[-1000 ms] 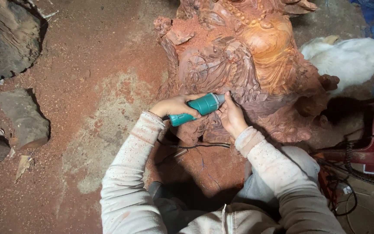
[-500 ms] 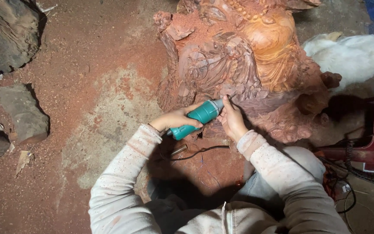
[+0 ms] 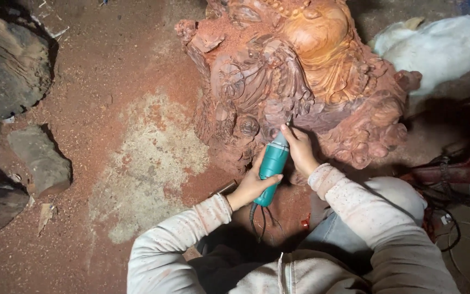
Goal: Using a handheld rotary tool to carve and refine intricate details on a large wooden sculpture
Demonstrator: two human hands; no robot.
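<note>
Presently, both hands are closed on one tool. The left hand (image 3: 250, 185) wraps the rear body of a teal, cylindrical, plastic-cased handheld rotary carving tool (image 3: 272, 166), fingers curled around it and thumb lying across its lower end. The right hand (image 3: 299, 149) grips the front end of the same tool, fingers pinching near the nose where it narrows. The tool points up and away from the person, its tip set against the lower face of a large, reddish-brown carved wooden sculpture (image 3: 295, 81) directly ahead of the hands; whether the bit actually touches the wood cannot be told. A dark cord (image 3: 257, 218) hangs from the tool's rear, just below the left hand, toward the person's lap.

Both forearms wear pale, dust-speckled sleeves (image 3: 354, 201). Red sawdust covers the ground (image 3: 110, 81) left of the left hand, with a paler bare patch (image 3: 148, 163) near that hand. Further left lie grey, rough stone-like blocks (image 3: 39, 158). Beyond the right hand, well apart, sits a white rounded bundle (image 3: 436, 49); nearer on the right, tangled dark cables (image 3: 447, 218) lie on the floor.
</note>
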